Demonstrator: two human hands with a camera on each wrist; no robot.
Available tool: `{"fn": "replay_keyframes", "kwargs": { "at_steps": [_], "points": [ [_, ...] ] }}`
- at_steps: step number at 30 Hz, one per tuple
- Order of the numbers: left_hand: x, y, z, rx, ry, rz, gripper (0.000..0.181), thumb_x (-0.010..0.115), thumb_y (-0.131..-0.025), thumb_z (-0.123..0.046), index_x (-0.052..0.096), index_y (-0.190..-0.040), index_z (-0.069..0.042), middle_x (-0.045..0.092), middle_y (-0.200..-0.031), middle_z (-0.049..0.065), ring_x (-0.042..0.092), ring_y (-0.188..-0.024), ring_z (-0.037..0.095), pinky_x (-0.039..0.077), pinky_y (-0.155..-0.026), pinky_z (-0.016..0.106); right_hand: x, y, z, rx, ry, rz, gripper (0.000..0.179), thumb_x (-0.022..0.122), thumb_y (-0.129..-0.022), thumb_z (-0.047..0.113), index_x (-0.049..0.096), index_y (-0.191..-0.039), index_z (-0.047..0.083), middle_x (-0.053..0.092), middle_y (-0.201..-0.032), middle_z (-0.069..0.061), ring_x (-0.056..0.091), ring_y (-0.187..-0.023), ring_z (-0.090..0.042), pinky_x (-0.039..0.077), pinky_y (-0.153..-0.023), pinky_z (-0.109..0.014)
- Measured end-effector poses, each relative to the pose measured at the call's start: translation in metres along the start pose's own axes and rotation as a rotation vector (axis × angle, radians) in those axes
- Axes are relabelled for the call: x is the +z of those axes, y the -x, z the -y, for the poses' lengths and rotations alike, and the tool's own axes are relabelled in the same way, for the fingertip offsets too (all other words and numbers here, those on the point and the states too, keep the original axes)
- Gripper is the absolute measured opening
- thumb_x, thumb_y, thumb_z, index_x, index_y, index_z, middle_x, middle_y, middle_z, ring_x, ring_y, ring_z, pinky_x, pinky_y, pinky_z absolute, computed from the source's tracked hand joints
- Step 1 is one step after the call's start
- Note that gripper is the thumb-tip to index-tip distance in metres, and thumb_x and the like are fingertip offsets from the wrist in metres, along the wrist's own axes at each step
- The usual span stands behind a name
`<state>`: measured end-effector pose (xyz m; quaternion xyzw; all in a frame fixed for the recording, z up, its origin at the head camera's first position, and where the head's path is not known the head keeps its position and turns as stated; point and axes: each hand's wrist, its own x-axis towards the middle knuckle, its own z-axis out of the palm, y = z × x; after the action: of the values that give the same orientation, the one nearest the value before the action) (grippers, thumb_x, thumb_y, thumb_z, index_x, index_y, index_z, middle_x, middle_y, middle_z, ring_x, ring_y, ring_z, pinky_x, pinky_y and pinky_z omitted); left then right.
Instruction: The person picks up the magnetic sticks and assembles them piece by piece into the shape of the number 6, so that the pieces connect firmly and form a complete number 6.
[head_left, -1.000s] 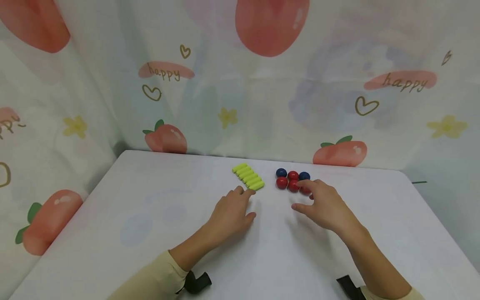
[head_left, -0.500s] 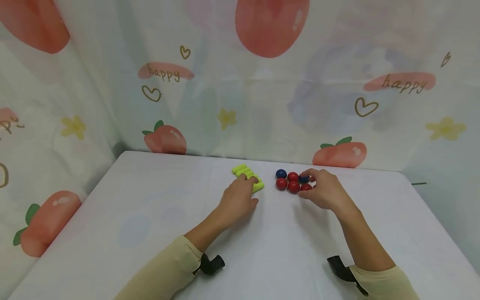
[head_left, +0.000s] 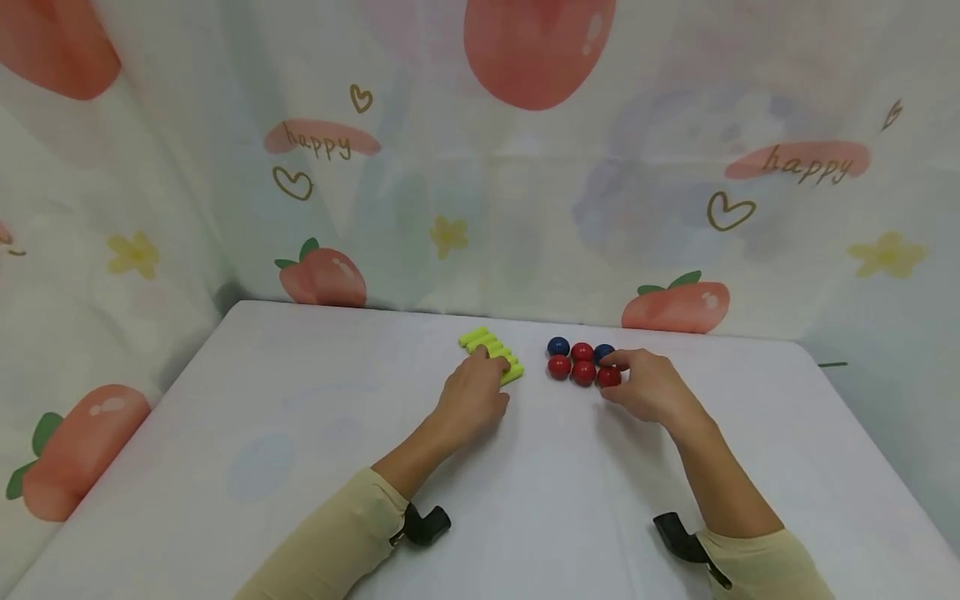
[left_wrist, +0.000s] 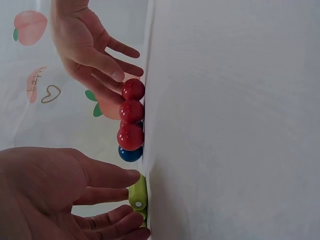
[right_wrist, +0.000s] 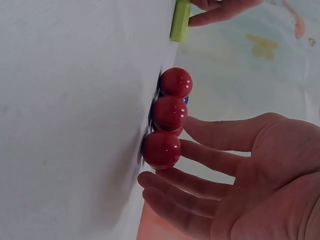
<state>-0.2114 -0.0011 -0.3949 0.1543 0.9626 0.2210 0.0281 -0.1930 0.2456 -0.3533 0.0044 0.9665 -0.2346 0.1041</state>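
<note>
My left hand (head_left: pixel 471 398) reaches over a slanted row of short yellow-green rods (head_left: pixel 474 335), its fingers loosely spread and covering part of the row. In the left wrist view, its fingertips are right at the near rod (left_wrist: pixel 137 192), which has a white dot on its end. My right hand (head_left: pixel 651 387) is at the right end of two rows of glossy balls. Its relaxed fingers and thumb lie around the front right red ball (right_wrist: pixel 161 150) without curling tightly. The other balls include a red ball (head_left: pixel 558 367) at front left and a blue ball (head_left: pixel 558 347) behind it.
Rods and balls lie side by side toward the far edge of a white-covered table (head_left: pixel 300 400). Behind it hangs a fruit-print curtain (head_left: pixel 525 208). A black wrist mount (head_left: pixel 426 527) sits at the left cuff, another wrist mount (head_left: pixel 678 537) at the right.
My left hand has moved forward over the rods. The right hand has shifted to the right end of the balls, its fingers coming around the end ball. Rods and balls stay nearly in place.
</note>
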Motion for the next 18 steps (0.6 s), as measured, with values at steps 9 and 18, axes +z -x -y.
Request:
{"fn": "replay_keyframes", "kwargs": {
  "at_steps": [9,18],
  "points": [
    [-0.0006,-0.0019,0.0001,-0.023,0.012,0.011,0.033,0.076,-0.093,-0.010,0.072,-0.125,-0.008,0.061,-0.123,0.011,0.067,-0.106,0.022,0.058,-0.093,0.037,-0.0016,-0.0034,-0.0054,0.026,-0.031,0.001,0.029,0.073,-0.091,0.010,0.067,-0.118,0.000,0.065,-0.114,-0.025,0.060,-0.104,-0.040,0.060,-0.077,-0.041],
    [-0.0002,-0.0030,0.0001,-0.024,0.011,0.021,0.027,0.074,-0.093,-0.007,0.074,-0.120,-0.008,0.064,-0.121,0.008,0.066,-0.108,0.021,0.058,-0.093,0.036,-0.0042,-0.0026,-0.0076,0.037,-0.032,0.051,0.030,0.077,-0.087,0.007,0.066,-0.114,0.000,0.065,-0.107,-0.022,0.061,-0.099,-0.037,0.059,-0.073,-0.037]
  ]
}}
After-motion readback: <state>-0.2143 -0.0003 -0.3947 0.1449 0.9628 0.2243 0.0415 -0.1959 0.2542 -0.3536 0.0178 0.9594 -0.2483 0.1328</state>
